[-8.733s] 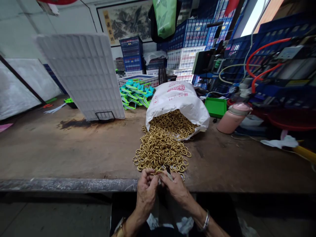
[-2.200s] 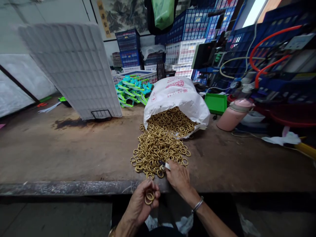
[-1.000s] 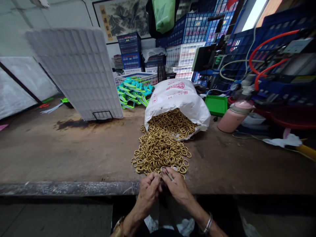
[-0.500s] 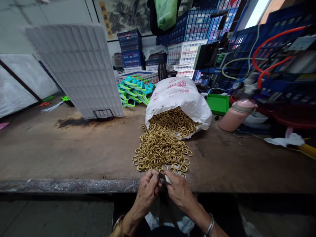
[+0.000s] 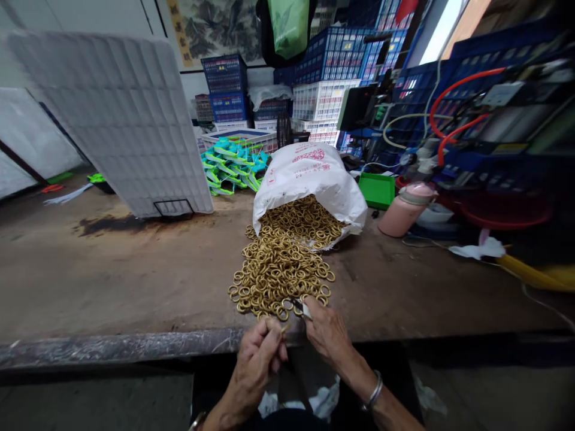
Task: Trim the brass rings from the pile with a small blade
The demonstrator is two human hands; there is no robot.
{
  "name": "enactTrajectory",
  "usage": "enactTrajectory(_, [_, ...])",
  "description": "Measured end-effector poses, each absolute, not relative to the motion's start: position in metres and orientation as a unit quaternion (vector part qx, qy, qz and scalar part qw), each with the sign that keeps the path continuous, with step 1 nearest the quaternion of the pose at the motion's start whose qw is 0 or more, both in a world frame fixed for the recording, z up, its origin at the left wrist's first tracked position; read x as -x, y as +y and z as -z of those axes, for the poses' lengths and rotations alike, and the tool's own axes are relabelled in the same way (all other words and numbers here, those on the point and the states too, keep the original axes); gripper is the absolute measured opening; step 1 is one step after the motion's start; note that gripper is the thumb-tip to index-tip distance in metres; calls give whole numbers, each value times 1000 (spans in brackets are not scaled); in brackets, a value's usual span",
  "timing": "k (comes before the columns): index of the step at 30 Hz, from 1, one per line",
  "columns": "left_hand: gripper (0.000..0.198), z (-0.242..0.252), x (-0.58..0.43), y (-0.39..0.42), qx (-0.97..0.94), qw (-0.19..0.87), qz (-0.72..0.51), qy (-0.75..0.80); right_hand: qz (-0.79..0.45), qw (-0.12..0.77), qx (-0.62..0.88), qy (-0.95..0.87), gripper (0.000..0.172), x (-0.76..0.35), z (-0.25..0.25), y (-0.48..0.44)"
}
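A heap of gold-coloured rings (image 5: 283, 269) spills from a white woven sack (image 5: 309, 173) toward the table's front edge. My left hand (image 5: 260, 350) is closed in a pinch just off that edge, with a gold ring (image 5: 285, 328) poking out from the fingertips, mostly hidden. To its right, my right hand (image 5: 330, 332) is wrapped round a small hand tool (image 5: 306, 310) with a dark tip and a pale side; its exact kind is unclear. The tool's tip lies over the near rings of the heap, touching or just above them.
A white ribbed panel (image 5: 121, 126) stands on the left of the brown table (image 5: 179, 275). Behind the sack are green and turquoise plastic pieces (image 5: 233, 164) and stacked crates (image 5: 229, 90). On the right are a green tray (image 5: 376, 190) and a pink bottle (image 5: 404, 211).
My hands, close together before, have moved apart. The right hand has brought the tool forward to the heap's near edge; the left has drawn slightly back and left. The view has turned slightly right.
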State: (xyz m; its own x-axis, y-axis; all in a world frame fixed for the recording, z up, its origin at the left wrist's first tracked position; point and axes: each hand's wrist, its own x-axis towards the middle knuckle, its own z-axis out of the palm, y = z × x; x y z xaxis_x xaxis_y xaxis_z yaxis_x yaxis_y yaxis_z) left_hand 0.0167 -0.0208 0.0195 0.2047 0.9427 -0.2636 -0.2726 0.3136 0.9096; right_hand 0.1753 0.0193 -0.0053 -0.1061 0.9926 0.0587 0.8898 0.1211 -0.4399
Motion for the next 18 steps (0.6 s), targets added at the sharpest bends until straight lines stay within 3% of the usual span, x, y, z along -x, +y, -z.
enactTrajectory(4, [33,-18,-16,-17,-297,736,-439,421,-111,189,717,-662,17,-204,-3,36])
enactTrajectory(12, [17,-11,-11,-16,-238,776,-445,378,-68,102,755,-644,16,-229,5,48])
enactTrajectory(15, [23,-10,-9,-14,-201,805,-435,350,-64,84,763,-638,16,-225,5,50])
enactTrajectory(18, [18,-6,-8,-13,-161,818,-443,329,-66,74,769,-632,16,-225,6,54])
